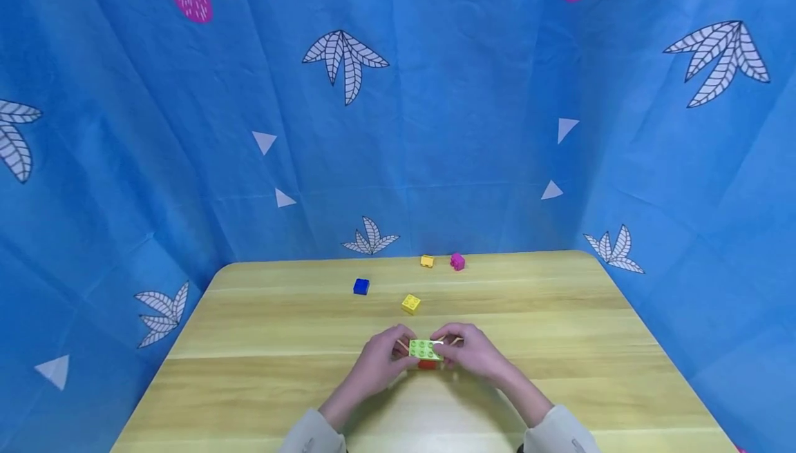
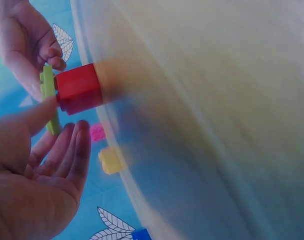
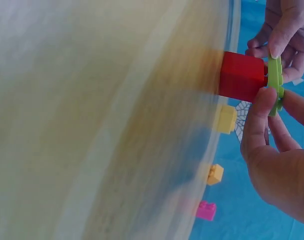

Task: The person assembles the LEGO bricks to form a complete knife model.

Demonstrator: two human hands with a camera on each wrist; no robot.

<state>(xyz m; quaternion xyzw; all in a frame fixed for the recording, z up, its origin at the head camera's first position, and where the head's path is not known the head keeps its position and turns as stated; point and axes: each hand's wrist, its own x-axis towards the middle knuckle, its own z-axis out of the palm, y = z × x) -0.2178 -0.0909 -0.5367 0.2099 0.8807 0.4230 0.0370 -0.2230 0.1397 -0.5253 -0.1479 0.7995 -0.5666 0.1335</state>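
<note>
A thin light-green building plate [image 1: 425, 349] with studs on top lies over a red building block [image 1: 427, 364] standing on the table. In the right wrist view, a narrow gap with some of the red block's [image 3: 242, 76] studs shows between the two. My left hand [image 1: 383, 362] pinches the plate's left end, thumb at the near side and fingers behind. At the other end my right hand [image 1: 472, 353] grips the plate between thumb and fingers. The left wrist view shows the green plate [image 2: 52, 122] edge-on, my left thumb against it.
Beyond the hands lie a yellow block [image 1: 410, 303], a blue block [image 1: 361, 286], an orange-yellow block [image 1: 427, 261] and a magenta block [image 1: 457, 262]. They rest on the wooden table [image 1: 261, 342]. A blue patterned cloth [image 1: 460, 128] hangs around its back and sides.
</note>
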